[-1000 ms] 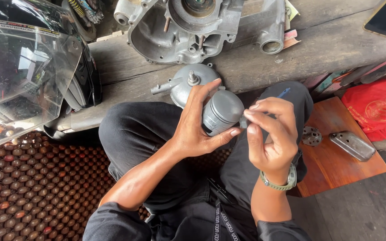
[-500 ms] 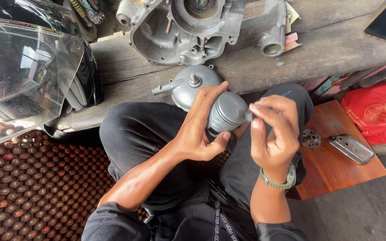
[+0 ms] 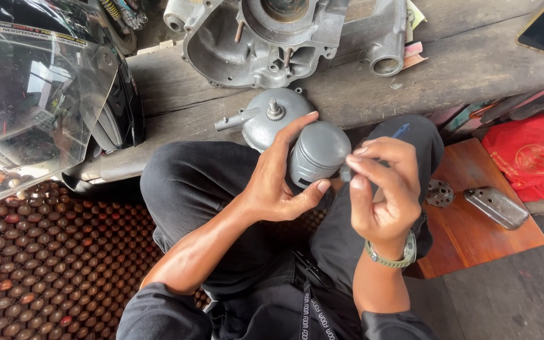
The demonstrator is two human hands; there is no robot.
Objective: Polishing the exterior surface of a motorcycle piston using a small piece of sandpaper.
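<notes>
A grey metal piston (image 3: 318, 154) is gripped in my left hand (image 3: 278, 179), with the thumb under its skirt and the fingers curled behind it. My right hand (image 3: 382, 189) pinches a small dark part (image 3: 345, 172) against the piston's right side. The hands are held above my lap in dark trousers. Just behind the piston, a round grey metal cover (image 3: 266, 119) with a short shaft and a side arm rests against the wooden bench edge.
A large aluminium engine crankcase (image 3: 266, 38) lies on the wooden bench (image 3: 473, 63). A helmet with a clear visor (image 3: 33, 94) sits left. A wooden board (image 3: 473, 233) at right holds a small gear and a metal plate. Red cloth (image 3: 530, 157) far right; beaded mat lower left.
Both hands, still holding the piston and small part, shifted slightly; the piston has tilted a little in my left hand, and the right fingers stay pressed at its side.
</notes>
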